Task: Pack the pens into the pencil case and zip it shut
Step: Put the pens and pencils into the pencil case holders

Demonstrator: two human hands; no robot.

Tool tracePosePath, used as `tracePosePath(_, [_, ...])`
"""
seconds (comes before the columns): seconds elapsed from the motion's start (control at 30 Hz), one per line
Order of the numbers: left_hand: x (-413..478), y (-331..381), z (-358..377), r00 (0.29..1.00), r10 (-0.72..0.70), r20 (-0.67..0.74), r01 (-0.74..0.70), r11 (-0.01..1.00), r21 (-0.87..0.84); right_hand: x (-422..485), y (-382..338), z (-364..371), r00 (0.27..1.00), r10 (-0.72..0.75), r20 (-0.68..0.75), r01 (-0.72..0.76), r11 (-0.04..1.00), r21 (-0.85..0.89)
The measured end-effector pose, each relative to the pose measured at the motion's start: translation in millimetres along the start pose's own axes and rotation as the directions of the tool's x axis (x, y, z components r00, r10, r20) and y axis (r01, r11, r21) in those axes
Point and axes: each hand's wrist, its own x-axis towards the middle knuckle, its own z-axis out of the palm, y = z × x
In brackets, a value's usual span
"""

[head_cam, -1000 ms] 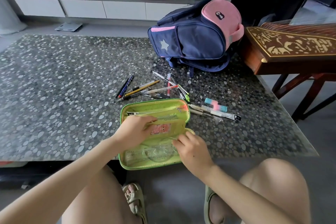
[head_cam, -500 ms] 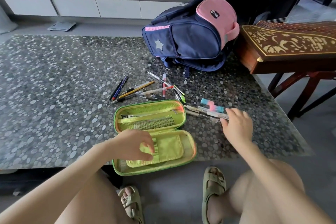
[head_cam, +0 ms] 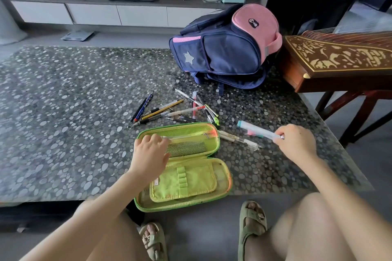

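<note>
A green pencil case point(head_cam: 221, 178) lies open at the table's near edge, its lid half leaning back with a mesh pocket. My left hand point(head_cam: 149, 150) rests on the left end of that lid half, fingers spread on the mesh. My right hand point(head_cam: 296, 144) pinches the end of a clear pen with a teal cap point(head_cam: 255, 130), raised just off the table to the right of the case. A white pen point(head_cam: 238, 140) lies beside the case. A heap of pens and pencils point(head_cam: 174, 110) lies just beyond the case.
A navy and pink backpack point(head_cam: 229, 48) stands behind the pens. A carved wooden zither point(head_cam: 339, 59) on a stand sits at the right, close to the table edge. The pebble-patterned table point(head_cam: 63, 112) stretches to the left. My knees and sandals are below the near edge.
My left hand moved from the lower half of the case up to the lid half. My right hand closed on the teal-capped pen and lifted it from the table.
</note>
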Motion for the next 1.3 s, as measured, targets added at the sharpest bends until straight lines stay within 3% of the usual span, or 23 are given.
tracePosePath(0.07, [3.8, -2.8, 2.4, 0.999, -0.046, -0.006, 0.046, 0.999, 0.027, -7.5, -12.2, -12.7, 0.989, -0.048, -0.138, 0.071, 0.983, 0.17])
tracePosePath(0.13, [9.9, -6.0, 4.4, 0.995, -0.094, 0.025, 0.093, 0.995, 0.018, -12.2, -31.3, -21.8, 0.98, -0.141, -0.139, 0.181, 0.92, 0.347])
tracePosePath(0.23, [15.6, -9.3, 3.6, 0.99, -0.126, 0.065, 0.129, 0.991, -0.046, -14.6, -71.1, -21.7, 0.924, -0.371, -0.095, 0.376, 0.83, 0.412])
tracePosePath(0.33, [19.8, -14.6, 4.8, 0.98, -0.169, 0.1, 0.176, 0.983, -0.06, -7.2, -111.1, -9.0, 0.88, -0.463, -0.109, 0.466, 0.794, 0.391])
tracePosePath(0.47, [28.0, -18.8, 3.5, 0.955, -0.207, 0.214, 0.21, 0.978, 0.007, 7.5, -150.6, 5.2, 0.883, -0.466, -0.055, 0.461, 0.84, 0.288])
tracePosePath(0.67, [28.6, -23.5, 3.1, 0.935, -0.125, 0.333, 0.128, 0.992, 0.013, 10.1, -163.1, 10.4, 0.891, -0.442, 0.107, 0.365, 0.836, 0.411])
tracePosePath(0.77, [17.9, -22.9, 4.2, 0.971, -0.065, 0.229, 0.069, 0.998, -0.007, 13.1, -158.2, 13.6, 0.875, -0.46, 0.154, 0.35, 0.819, 0.455])
tracePosePath(0.9, [8.0, -22.1, 5.0, 0.994, 0.057, -0.094, -0.062, 0.997, -0.05, 17.5, -163.6, 16.5, 0.862, -0.476, 0.175, 0.368, 0.824, 0.43])
tracePosePath(0.97, [5.0, -27.2, 8.5, 0.972, 0.092, -0.215, -0.101, 0.994, -0.03, 18.4, -169.6, 15.9, 0.866, -0.474, 0.16, 0.367, 0.819, 0.442])
tracePosePath(1.17, [2.3, -34.2, 14.6, 0.912, 0.122, -0.391, -0.152, 0.987, -0.047, 18.2, -172.2, 8.6, 0.905, -0.418, 0.084, 0.336, 0.821, 0.462])
tracePosePath(1.3, [1.6, -35.2, 23.0, 0.81, 0.187, -0.555, -0.236, 0.972, -0.017, 13.8, -173.1, 1.7, 0.887, -0.453, 0.086, 0.365, 0.804, 0.468])
